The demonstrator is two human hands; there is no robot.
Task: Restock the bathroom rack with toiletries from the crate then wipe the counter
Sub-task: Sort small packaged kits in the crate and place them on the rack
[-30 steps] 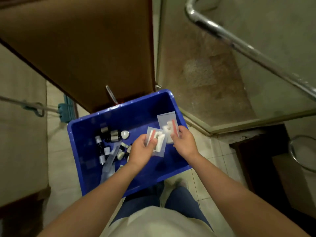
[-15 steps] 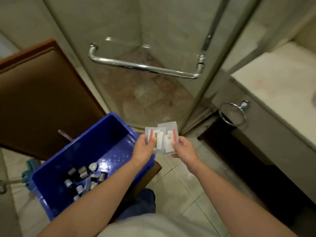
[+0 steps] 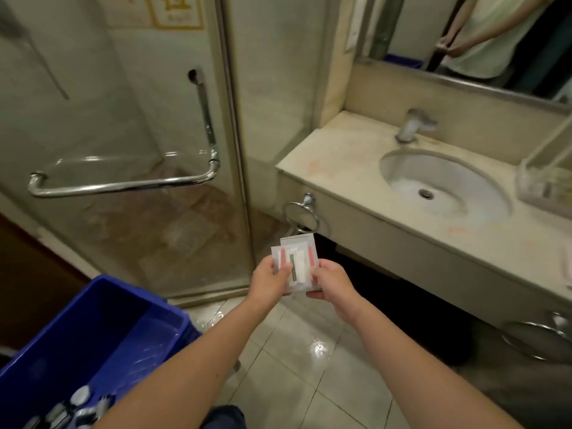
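The long beige stone worktop with its oval white basin runs along the right wall. The clear plastic rack that wants filling sits at its far right end, beyond the basin. The big blue plastic crate stands low on the left, with small bottles in its near corner. Between the two, in mid-air just short of the worktop's front edge, the left hand and right hand each have a closed grip on the small clear plastic packets with red and white contents. There is one hand to each side edge, thumbs on top, and the packets overlap. To my eye the trick now is to square the pair into one hand, carry them across above the basin, and stand them in the rack rather than lay them on stone that looks smeared. The pale floor tiles shine as if wet, so step with care.
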